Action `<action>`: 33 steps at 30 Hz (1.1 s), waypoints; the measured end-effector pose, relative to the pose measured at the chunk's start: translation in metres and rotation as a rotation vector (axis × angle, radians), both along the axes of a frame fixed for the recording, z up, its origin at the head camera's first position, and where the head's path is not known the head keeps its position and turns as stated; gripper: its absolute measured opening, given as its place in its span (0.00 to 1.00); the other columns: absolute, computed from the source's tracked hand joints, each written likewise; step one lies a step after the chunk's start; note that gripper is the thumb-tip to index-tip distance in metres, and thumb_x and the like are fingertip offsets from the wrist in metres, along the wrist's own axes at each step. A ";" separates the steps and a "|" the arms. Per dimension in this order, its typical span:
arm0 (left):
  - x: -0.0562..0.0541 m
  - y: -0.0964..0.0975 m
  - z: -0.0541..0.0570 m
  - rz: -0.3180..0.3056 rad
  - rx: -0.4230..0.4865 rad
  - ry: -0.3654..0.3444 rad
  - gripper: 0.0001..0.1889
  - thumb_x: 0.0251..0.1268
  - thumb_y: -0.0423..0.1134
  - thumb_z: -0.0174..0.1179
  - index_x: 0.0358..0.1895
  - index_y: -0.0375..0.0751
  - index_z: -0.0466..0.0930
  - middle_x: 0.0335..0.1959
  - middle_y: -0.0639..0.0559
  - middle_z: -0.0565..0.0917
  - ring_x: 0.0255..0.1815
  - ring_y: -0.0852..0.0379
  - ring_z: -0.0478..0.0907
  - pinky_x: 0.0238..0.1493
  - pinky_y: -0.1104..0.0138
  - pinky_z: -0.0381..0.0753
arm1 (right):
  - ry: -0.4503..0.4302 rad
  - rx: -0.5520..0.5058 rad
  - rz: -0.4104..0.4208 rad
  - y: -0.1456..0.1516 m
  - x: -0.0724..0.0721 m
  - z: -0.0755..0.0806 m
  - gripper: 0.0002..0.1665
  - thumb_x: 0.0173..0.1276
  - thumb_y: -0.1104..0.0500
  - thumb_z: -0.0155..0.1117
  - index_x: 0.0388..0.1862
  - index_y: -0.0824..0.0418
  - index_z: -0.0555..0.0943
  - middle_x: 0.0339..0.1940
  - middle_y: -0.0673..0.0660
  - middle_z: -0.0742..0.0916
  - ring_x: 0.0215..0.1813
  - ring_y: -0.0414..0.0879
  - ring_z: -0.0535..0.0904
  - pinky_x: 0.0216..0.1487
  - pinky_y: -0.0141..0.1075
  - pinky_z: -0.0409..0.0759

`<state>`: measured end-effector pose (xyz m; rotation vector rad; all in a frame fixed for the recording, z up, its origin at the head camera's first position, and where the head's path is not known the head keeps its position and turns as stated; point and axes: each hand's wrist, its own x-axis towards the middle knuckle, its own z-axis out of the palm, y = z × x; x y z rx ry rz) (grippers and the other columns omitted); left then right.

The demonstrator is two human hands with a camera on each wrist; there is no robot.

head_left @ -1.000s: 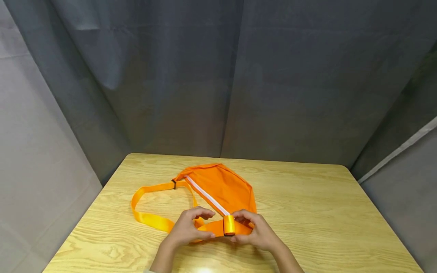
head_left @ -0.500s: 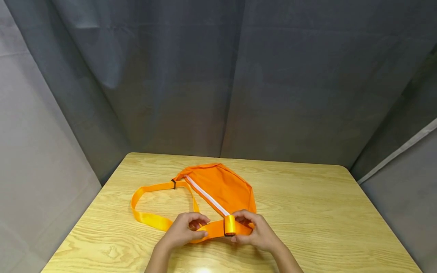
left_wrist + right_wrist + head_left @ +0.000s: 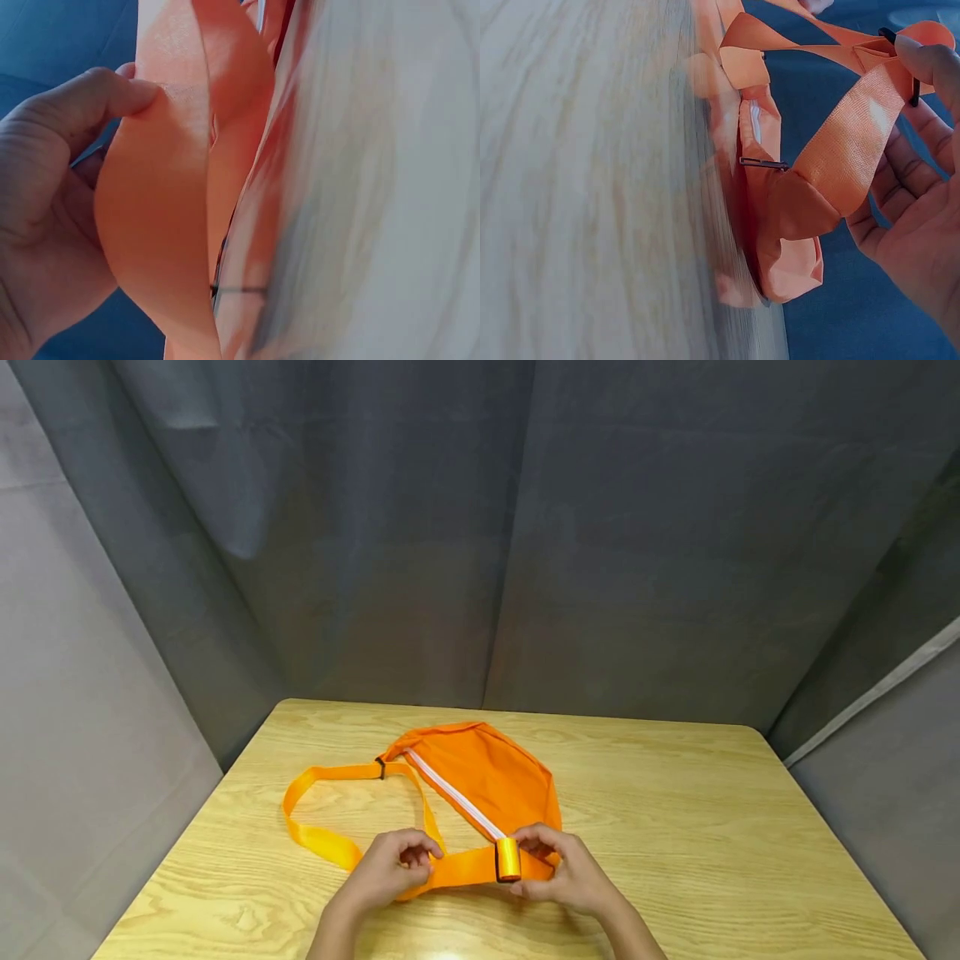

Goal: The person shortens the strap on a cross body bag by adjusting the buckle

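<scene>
An orange waist bag (image 3: 491,777) with a white zipper (image 3: 453,793) lies on the table. My left hand (image 3: 390,867) pinches its orange strap (image 3: 461,867) left of the black slider buckle (image 3: 497,864). In the left wrist view the thumb presses the flat of the webbing (image 3: 154,202), with fingers behind. At the bag's lower corner my right hand (image 3: 562,870) holds the buckle, where a short yellow-orange strap loop (image 3: 509,858) stands up. The right wrist view has the thumb on the slider (image 3: 916,91), and a dark zipper pull (image 3: 761,163) hangs from the bag.
The strap's slack curves (image 3: 300,818) over the left of the wooden table (image 3: 675,827). A second black slider (image 3: 381,768) sits near the bag's upper left corner. Grey curtains (image 3: 375,527) stand behind the table and at both sides.
My left hand has slid leftward along the strap, and a longer stretch of it now lies straight between the hands. The right hand stays almost in place at the buckle.
</scene>
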<state>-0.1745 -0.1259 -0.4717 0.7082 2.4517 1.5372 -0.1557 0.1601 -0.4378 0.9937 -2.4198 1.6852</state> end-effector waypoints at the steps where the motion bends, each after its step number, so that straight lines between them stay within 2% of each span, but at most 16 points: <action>1: 0.000 -0.002 0.000 0.008 -0.004 -0.005 0.11 0.54 0.24 0.60 0.35 0.44 0.82 0.26 0.54 0.77 0.27 0.60 0.72 0.28 0.70 0.74 | 0.003 0.001 0.001 0.000 0.000 0.000 0.26 0.44 0.68 0.75 0.45 0.63 0.78 0.35 0.52 0.83 0.34 0.56 0.78 0.35 0.43 0.78; 8: -0.003 -0.005 -0.002 0.014 0.018 -0.030 0.09 0.53 0.26 0.61 0.36 0.41 0.82 0.28 0.52 0.78 0.29 0.58 0.73 0.31 0.69 0.74 | 0.001 -0.008 0.021 -0.001 -0.001 0.000 0.26 0.45 0.69 0.75 0.46 0.63 0.78 0.37 0.53 0.83 0.35 0.57 0.78 0.36 0.44 0.78; 12: -0.003 0.008 -0.003 -0.005 0.008 -0.029 0.10 0.53 0.32 0.65 0.40 0.39 0.81 0.32 0.54 0.79 0.32 0.58 0.75 0.33 0.67 0.76 | -0.016 -0.017 0.040 -0.003 0.000 -0.002 0.26 0.46 0.68 0.75 0.46 0.63 0.78 0.38 0.53 0.83 0.37 0.57 0.77 0.39 0.44 0.77; 17: -0.005 0.027 -0.005 -0.034 -0.037 0.019 0.11 0.54 0.37 0.66 0.42 0.47 0.82 0.37 0.60 0.80 0.36 0.59 0.76 0.37 0.64 0.76 | -0.015 -0.033 0.054 -0.006 0.002 -0.003 0.26 0.46 0.68 0.74 0.46 0.63 0.78 0.39 0.53 0.83 0.37 0.55 0.78 0.40 0.43 0.77; 21: -0.005 0.033 -0.005 -0.051 -0.048 0.073 0.10 0.53 0.35 0.66 0.40 0.51 0.82 0.35 0.61 0.80 0.35 0.59 0.76 0.35 0.65 0.76 | -0.029 -0.016 0.031 -0.006 0.002 -0.002 0.26 0.46 0.68 0.74 0.46 0.64 0.78 0.38 0.53 0.83 0.37 0.56 0.78 0.40 0.42 0.77; 26: -0.004 0.032 -0.003 -0.027 -0.035 0.090 0.10 0.52 0.32 0.66 0.38 0.49 0.84 0.33 0.60 0.80 0.33 0.60 0.75 0.33 0.67 0.75 | -0.044 0.009 -0.003 -0.005 0.001 -0.001 0.26 0.46 0.67 0.75 0.46 0.62 0.78 0.37 0.53 0.83 0.37 0.56 0.78 0.37 0.43 0.77; 30: -0.003 0.031 0.000 -0.018 -0.001 0.065 0.10 0.52 0.29 0.65 0.37 0.46 0.84 0.30 0.58 0.80 0.30 0.61 0.75 0.31 0.68 0.76 | -0.035 0.007 -0.006 -0.005 0.000 -0.001 0.26 0.46 0.67 0.75 0.46 0.62 0.78 0.37 0.53 0.83 0.36 0.56 0.78 0.36 0.43 0.77; 33: -0.002 0.028 0.000 -0.012 0.023 0.019 0.11 0.51 0.26 0.63 0.36 0.45 0.83 0.28 0.57 0.79 0.29 0.61 0.74 0.30 0.68 0.76 | -0.027 0.003 0.000 -0.005 0.000 -0.002 0.26 0.47 0.67 0.75 0.47 0.63 0.77 0.37 0.54 0.83 0.36 0.57 0.78 0.35 0.43 0.77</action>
